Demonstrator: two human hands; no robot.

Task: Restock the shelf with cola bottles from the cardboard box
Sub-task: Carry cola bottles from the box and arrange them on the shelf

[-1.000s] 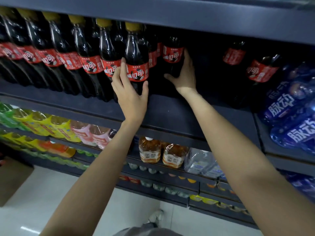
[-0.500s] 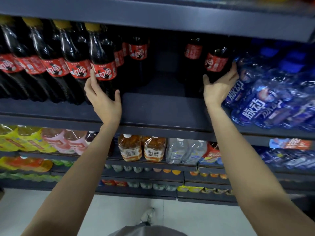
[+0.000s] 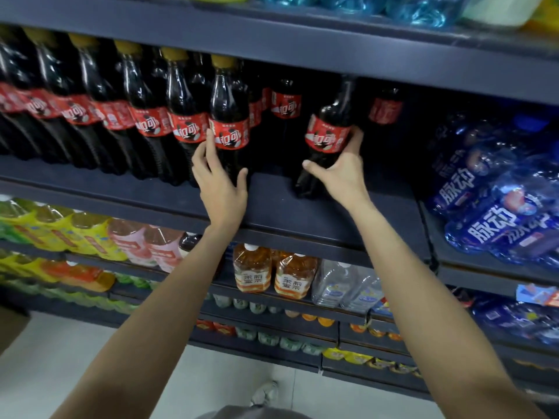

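A row of dark cola bottles with red labels and yellow caps stands along the dark shelf (image 3: 272,204). My left hand (image 3: 220,182) rests its fingers against the rightmost front bottle (image 3: 230,122) of that row, thumb spread, not wrapped around it. My right hand (image 3: 341,173) is closed around the lower body of a tilted cola bottle (image 3: 328,128), whose top leans right toward the shelf above and whose base sits on the shelf. Two more cola bottles (image 3: 284,107) stand deeper in the gap. The cardboard box is not clearly in view.
Blue drink bottles (image 3: 490,207) are piled on the shelf section to the right. Below are yellow, pink and orange drinks, tea bottles (image 3: 252,267) and water bottles (image 3: 341,282). The upper shelf board (image 3: 302,46) hangs close above the cola caps. Pale floor lies beneath.
My right hand has moved left from the blue bottles' edge and now grips a cola bottle, tilted and drawn toward the shelf front. My left hand stays on the row's end bottle.
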